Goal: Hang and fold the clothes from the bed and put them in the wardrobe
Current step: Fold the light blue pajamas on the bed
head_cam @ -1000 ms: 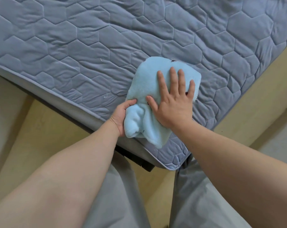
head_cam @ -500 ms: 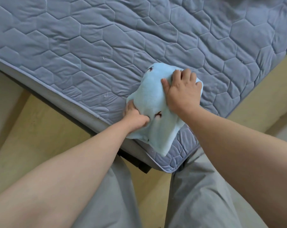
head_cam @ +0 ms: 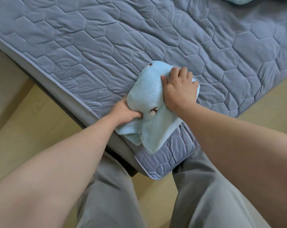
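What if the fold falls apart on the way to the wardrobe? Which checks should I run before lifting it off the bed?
1. Left hand grips the near end of the blue garment: ok.
2. Right hand grips its far side, fingers curled over the edge: ok.
3. Bundle compact between both hands: ok.
4. Near-end layers tucked in: not ok, they splay loose at the corner of the bed.
5. Way to the wardrobe free: cannot tell, it is out of view.
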Available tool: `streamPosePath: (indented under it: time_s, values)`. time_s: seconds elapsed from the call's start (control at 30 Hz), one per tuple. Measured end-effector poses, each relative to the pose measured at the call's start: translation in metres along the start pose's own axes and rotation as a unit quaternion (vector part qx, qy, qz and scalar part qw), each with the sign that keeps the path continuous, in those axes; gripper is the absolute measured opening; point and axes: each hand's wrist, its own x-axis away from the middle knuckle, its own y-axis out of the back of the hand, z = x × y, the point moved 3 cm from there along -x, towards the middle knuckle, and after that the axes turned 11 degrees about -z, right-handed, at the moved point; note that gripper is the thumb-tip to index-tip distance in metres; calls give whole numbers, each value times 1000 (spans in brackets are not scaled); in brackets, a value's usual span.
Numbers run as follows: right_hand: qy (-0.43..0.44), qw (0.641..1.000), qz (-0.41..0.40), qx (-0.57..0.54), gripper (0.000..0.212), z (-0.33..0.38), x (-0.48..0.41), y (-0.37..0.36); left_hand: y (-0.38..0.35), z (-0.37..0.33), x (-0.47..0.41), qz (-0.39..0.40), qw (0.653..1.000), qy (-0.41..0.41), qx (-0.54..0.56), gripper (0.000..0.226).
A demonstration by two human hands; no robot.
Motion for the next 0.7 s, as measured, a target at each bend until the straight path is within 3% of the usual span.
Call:
streamPosePath:
  time_s: [0.07, 0.2, 0.27, 0.33, 0.4, 0.53, 0.63, 0.7]
  values:
    - [54, 998, 13, 17, 40, 0, 2, 26, 2, -12, 16, -11, 1000, -15, -12, 70]
    - [246, 962, 46, 110, 79, 1, 21, 85, 4, -49, 64, -47, 989, -127, -59, 77]
    - [305, 934, 88, 164, 79, -2, 39, 109, 6, -71, 96, -53, 977, -189, -76, 56]
    - [293, 929, 126, 188, 73, -8, 58, 136, 14, -90, 130, -56, 958, -246, -137, 39]
    - [264, 935, 144, 191, 75, -9, 85, 169, 35, -104, 171, -69, 922, -323, -203, 32]
    - [254, 944, 145, 154, 100, 24, 169, 222, 99, -106, 260, -95, 824, -470, -302, 37]
    - [258, 961, 69, 75, 99, 75, 226, 270, 162, -97, 330, -134, 755, -554, -325, 42]
    - [279, 960, -12, 34, 97, 109, 252, 298, 205, -90, 373, -156, 726, -596, -305, 44]
